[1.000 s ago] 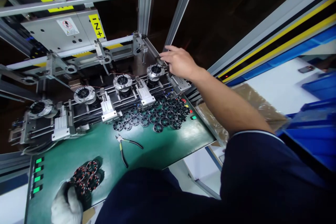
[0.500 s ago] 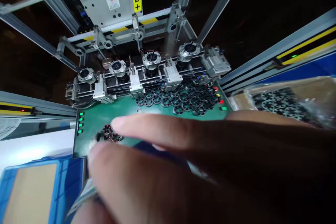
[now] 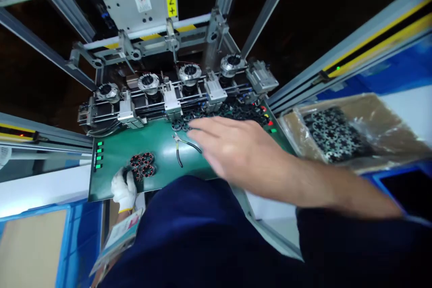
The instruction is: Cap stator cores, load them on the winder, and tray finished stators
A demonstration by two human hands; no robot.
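My left hand (image 3: 124, 191), in a white glove, is at the left front of the green work surface (image 3: 162, 144). Its fingers close round a dark ring-shaped stator core (image 3: 127, 173), partly hidden by the glove. Right beside it, several stator cores wound with copper wire (image 3: 147, 170) lie grouped together. Bare and slightly blurred, my right hand (image 3: 229, 146) reaches over the middle with fingers stretched out; nothing shows in it. Under its fingertips lie several black unwound stator cores (image 3: 177, 124), partly covered. Wire cutters (image 3: 178, 147) with dark handles lie just left of that hand.
A winding machine (image 3: 172, 99) with several round stator holders (image 3: 189, 72) spans the back. Green buttons (image 3: 99, 155) line the left edge. At right stands a plastic-lined carton (image 3: 371, 103) of stator cores. Blue crates (image 3: 64, 238) stand low left; metal posts frame both sides.
My right hand has moved from close before the camera down and away to the work surface, uncovering the wire cutters and my gloved left hand. The view has shifted slightly.
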